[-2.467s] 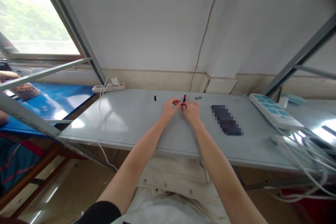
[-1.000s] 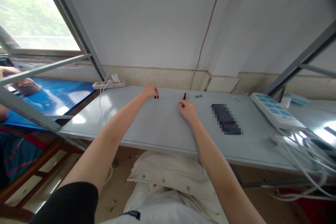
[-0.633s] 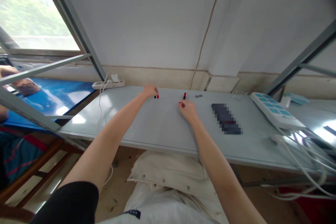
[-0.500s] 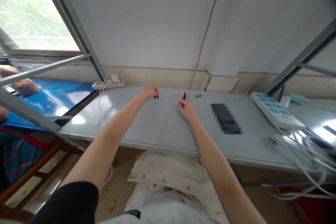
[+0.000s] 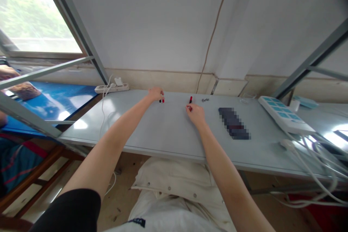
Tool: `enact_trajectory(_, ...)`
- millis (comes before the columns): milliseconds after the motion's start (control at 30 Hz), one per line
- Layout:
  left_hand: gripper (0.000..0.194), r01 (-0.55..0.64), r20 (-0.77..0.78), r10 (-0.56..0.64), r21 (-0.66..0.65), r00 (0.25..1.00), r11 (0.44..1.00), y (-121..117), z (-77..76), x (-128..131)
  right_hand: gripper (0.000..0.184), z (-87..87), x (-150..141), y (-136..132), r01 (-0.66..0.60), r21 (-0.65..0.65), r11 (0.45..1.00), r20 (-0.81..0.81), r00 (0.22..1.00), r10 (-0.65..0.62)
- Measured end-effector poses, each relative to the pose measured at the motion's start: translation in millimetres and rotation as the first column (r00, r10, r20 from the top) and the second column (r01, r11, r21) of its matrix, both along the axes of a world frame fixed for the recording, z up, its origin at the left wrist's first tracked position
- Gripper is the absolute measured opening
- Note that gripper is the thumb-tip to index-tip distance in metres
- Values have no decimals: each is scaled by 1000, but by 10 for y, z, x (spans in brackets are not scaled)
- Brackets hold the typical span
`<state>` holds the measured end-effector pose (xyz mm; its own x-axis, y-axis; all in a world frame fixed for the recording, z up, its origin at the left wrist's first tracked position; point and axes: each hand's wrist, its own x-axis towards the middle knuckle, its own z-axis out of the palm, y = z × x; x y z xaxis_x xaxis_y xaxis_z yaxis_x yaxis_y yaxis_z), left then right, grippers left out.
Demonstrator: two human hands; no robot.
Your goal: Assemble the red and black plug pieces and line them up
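My left hand (image 5: 156, 94) is over the back of the grey desk, its fingers bent down and closed at the top of a small red cylinder (image 5: 163, 100). A small black cylinder (image 5: 160, 100) stands close beside it, partly under the hand. To the right, my right hand (image 5: 196, 113) pinches the near end of a slim red-and-black stick (image 5: 190, 99) between thumb and finger. The stick's red end points toward the wall, and its grip end is partly hidden. Small dark metallic bits (image 5: 205, 100) lie just right of it.
A pixelated dark flat object (image 5: 234, 123) lies right of my right hand. Further right are a white box with blue panels (image 5: 284, 114) and tangled white cables (image 5: 307, 156). A power strip (image 5: 112, 88) with a hanging cord sits back left. Another person's arm (image 5: 21, 83) rests on a blue table.
Both hands stay almost in place. The fingers of my right hand have shifted very slightly around the near end of the stick.
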<state>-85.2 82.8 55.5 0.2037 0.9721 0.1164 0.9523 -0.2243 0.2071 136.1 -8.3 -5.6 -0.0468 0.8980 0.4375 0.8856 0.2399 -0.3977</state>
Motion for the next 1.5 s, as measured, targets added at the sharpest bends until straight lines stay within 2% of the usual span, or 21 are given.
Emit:
enact_trajectory(100,27,56,48,-62,117,997,992,-54,74,88,23,31,25,-15,105,-49,993,34,994,-104)
enact_trajectory(200,23,213,79,-239,247,968,945,-157,93,283,23,49,61,-33,219,-142,965,112,973,-204)
enact_trajectory(300,27,469,21,-483,203,876,860,-284,-20,531,27,59,87,-58,264,-169,950,183,955,-233)
enact_trajectory(367,33,550,-41,-552,166,833,819,-369,-159,685,29,68,90,-74,273,-175,946,211,949,-235)
enact_trajectory(400,37,554,-70,-551,163,832,816,-408,-236,752,30,72,88,-80,275,-185,944,221,947,-232)
enact_trajectory(533,49,461,-97,-451,203,887,864,-521,-504,948,32,83,71,-93,259,-242,935,246,949,-199)
enact_trajectory(633,52,405,-85,-397,247,914,880,-544,-613,1041,33,74,64,-98,244,-259,935,252,951,-178)
enact_trajectory(767,40,366,-27,-375,294,927,883,-501,-644,1131,33,49,66,-95,236,-261,936,247,954,-172)
enact_trajectory(867,24,290,109,-338,314,935,904,-447,-629,1181,35,21,59,-80,229,-272,935,242,956,-164)
enact_trajectory(967,15,210,282,-288,277,915,938,-416,-626,1184,38,-28,39,-60,218,-275,936,238,959,-154)
enact_trajectory(1133,13,80,547,-202,238,813,968,-450,-656,1028,46,-134,3,-27,244,-263,934,243,953,-181)
enact_trajectory(1267,13,-49,732,-134,223,668,974,-507,-666,841,50,-176,-18,-15,256,-270,928,250,950,-189)
enact_trajectory(1367,13,-125,822,-79,179,564,976,-546,-675,741,52,-187,-29,-5,261,-281,923,248,949,-193)
enact_trajectory(1500,14,-152,874,-42,132,484,979,-564,-719,681,52,-198,-34,4,267,-282,922,247,948,-199)
